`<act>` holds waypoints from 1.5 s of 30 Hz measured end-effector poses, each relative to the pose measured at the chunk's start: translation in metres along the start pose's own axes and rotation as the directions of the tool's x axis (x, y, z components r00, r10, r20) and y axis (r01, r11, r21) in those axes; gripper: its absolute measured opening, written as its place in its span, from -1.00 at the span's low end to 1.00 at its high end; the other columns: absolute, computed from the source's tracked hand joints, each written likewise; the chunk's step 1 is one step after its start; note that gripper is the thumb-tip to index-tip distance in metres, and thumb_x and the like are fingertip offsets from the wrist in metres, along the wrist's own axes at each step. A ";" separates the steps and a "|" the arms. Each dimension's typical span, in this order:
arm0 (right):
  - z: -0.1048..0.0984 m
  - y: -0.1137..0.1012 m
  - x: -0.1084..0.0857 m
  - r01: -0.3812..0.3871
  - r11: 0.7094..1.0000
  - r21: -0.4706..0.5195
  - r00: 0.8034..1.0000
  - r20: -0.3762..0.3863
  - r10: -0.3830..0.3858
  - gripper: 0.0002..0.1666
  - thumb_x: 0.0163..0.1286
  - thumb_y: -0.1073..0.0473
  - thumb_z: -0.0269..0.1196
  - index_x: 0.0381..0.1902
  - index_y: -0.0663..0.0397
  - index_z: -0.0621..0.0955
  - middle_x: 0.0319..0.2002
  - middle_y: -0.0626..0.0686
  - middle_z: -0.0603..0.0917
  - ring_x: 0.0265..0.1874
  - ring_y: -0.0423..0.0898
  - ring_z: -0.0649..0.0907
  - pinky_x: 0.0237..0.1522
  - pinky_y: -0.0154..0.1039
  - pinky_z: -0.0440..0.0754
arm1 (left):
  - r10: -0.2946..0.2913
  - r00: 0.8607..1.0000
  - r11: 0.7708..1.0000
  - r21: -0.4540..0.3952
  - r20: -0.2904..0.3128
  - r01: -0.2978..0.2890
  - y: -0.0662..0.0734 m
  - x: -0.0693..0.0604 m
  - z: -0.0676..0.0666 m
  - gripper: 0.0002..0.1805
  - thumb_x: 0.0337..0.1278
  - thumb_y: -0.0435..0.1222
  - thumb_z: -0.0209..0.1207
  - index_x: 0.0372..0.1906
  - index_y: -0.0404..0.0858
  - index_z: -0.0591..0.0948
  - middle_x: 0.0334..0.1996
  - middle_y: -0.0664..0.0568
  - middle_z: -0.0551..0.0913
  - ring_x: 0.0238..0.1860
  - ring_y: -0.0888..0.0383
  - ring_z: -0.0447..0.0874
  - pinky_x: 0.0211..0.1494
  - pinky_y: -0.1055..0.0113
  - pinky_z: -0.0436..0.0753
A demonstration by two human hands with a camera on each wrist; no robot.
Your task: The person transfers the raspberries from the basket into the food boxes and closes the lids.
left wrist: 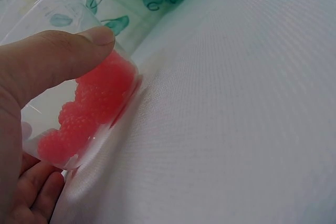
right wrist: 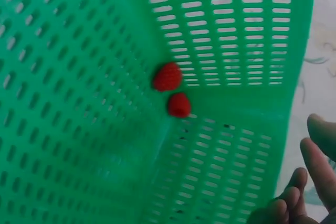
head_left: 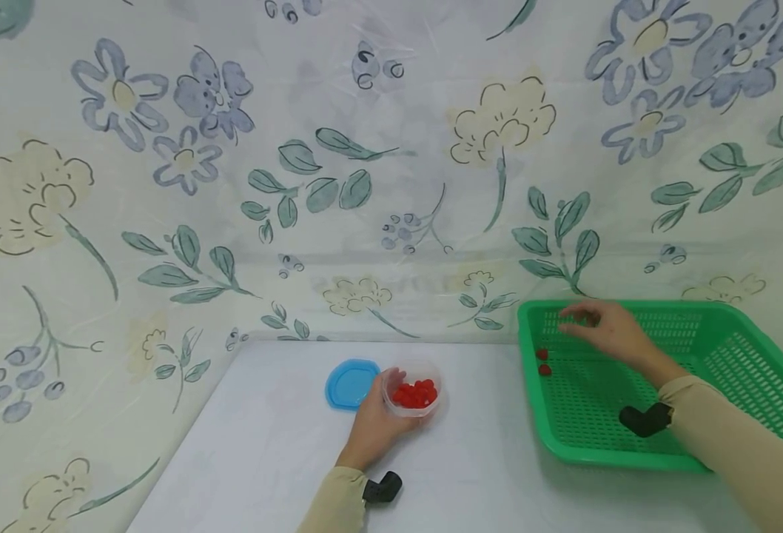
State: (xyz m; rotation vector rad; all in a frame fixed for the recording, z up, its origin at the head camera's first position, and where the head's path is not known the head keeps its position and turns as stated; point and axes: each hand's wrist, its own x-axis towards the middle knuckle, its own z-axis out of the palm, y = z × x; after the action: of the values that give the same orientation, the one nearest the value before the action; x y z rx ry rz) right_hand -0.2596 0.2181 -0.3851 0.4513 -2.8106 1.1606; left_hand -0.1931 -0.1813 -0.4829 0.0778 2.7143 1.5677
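Note:
My left hand (head_left: pixel 380 428) grips a clear plastic cup (head_left: pixel 442 391) on the white table, thumb on one side and fingers round the other. Several red raspberries (head_left: pixel 415 394) lie at the bottom of the cup; the left wrist view shows these raspberries (left wrist: pixel 86 111) through its wall. Over the far part of a green plastic basket (head_left: pixel 618 463) hovers my right hand (head_left: pixel 607 329), its fingers loosely bent with nothing seen between them. Two raspberries (right wrist: pixel 168 77) sit in a corner of the basket, apart from the right hand's fingers (right wrist: pixel 317 163).
A blue lid (head_left: pixel 351 385) lies on the white table (head_left: pixel 265 444) just left of the cup. The basket's raised, slotted walls stand at the right. Behind the table hangs a flower-patterned cloth (head_left: pixel 391 185).

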 end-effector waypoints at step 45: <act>0.045 0.027 0.003 -0.254 0.965 0.064 0.905 0.369 0.214 -0.52 0.27 0.20 0.39 0.06 0.43 0.62 0.15 0.47 0.52 0.08 0.27 0.55 0.05 0.11 0.59 | -0.002 1.000 1.000 0.002 -0.003 0.002 0.001 -0.001 0.000 0.04 -0.20 -0.05 0.59 0.44 -0.09 0.28 0.34 0.08 0.48 0.36 -0.02 0.38 0.29 -0.07 0.53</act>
State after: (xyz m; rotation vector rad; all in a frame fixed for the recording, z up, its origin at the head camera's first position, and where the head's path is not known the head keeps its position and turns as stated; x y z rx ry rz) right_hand -0.2679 0.2043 -0.4349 0.3717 -3.1989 1.4167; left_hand -0.1925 -0.1805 -0.4821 0.0728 2.7174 1.5653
